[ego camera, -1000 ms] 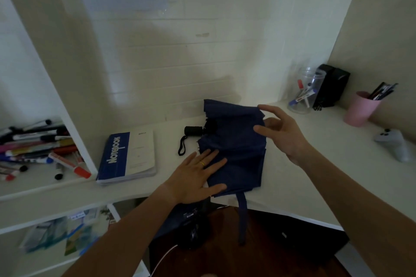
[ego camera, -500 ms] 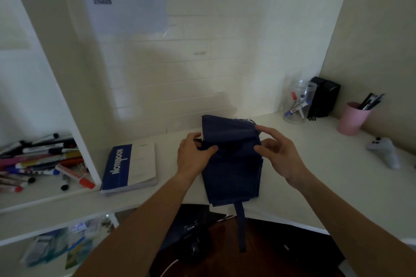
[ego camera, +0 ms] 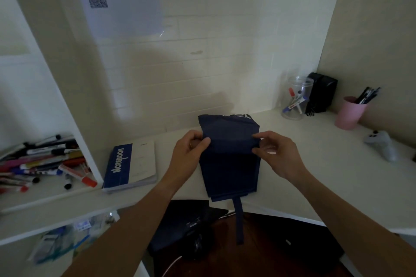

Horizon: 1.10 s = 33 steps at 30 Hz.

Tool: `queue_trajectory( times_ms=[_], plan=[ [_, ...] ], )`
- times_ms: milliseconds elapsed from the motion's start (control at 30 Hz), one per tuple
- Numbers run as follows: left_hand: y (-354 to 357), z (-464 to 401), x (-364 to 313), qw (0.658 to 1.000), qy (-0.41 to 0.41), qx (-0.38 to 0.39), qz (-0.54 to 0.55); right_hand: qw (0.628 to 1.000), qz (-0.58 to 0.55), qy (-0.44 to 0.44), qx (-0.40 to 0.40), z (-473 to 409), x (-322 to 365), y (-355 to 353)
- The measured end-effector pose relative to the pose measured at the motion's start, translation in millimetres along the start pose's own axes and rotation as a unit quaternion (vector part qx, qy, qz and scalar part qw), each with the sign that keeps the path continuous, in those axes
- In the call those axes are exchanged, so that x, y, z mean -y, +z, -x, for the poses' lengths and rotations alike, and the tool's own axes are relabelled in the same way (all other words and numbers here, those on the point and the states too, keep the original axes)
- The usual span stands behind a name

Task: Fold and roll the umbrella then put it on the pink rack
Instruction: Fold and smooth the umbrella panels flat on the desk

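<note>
**Both hands now pinching the canopy, fold under way**

Changed from a second ago: then the left hand (ego camera: 192, 149) lay flat with straight fingers on the near part of the navy umbrella (ego camera: 229, 159), and the right hand (ego camera: 273, 153) hovered at the far right edge. Half a second ago both had closed on the fabric higher up. Now pinching opposite side edges of the canopy, thumb over curled fingers on each, at about the same height. Black handle and wrist loop, plain to see on the left a second ago, no longer visible; probably tucked under the folded cloth, though not certain from this view.

Meaning for the task: pleats look gathered into a flat, roughly rectangular packet, so folding seems well along; rolling and strapping not yet done. Closure strap (ego camera: 239, 220) hangs loose off the near edge of the surface (ego camera: 315, 164), unfastened.

Umbrella lying on the surface near its front edge, between the blue notebook (ego camera: 130, 163) on the left and the clear jar of markers (ego camera: 295, 99) toward the back right corner. No pink rack identifiable; only a pink cup (ego camera: 349, 112) of pens at the far right.

Pose: both forearms reaching forward, wrists angled inward, left grip and right grip each clamped on cloth, backs of hands toward the camera.
</note>
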<state>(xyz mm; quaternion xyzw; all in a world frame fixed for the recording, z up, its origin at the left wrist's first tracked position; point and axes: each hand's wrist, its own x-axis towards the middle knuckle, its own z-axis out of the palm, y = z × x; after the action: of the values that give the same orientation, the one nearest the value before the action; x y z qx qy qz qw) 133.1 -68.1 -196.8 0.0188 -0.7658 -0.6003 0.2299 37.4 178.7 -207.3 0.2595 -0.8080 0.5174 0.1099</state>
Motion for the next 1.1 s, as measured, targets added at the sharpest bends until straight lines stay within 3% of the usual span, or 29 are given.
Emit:
queue_trajectory(
  times_ms=[400, 567, 700, 833, 1100],
  plan=[
    [8, 36, 29, 0.992, -0.102, -0.056, -0.049, 0.994, 0.081, -0.051, 0.046, 42, -11, 2],
    [8, 48, 37, 0.991, -0.104, -0.049, -0.069, 0.983, 0.158, -0.079, 0.046, 56, -21, 7],
    [5, 58, 40, 0.997, -0.044, 0.006, -0.061, 0.975, 0.199, -0.092, 0.039, 63, -24, 11],
    [4, 60, 47, 0.988, -0.011, 0.039, -0.149, 0.970, 0.220, -0.094, 0.044, 69, -28, 12],
    [4, 56, 57, 0.987, -0.026, 0.020, -0.154, 0.966, 0.221, -0.131, 0.042, 74, -35, 15]
  ],
)
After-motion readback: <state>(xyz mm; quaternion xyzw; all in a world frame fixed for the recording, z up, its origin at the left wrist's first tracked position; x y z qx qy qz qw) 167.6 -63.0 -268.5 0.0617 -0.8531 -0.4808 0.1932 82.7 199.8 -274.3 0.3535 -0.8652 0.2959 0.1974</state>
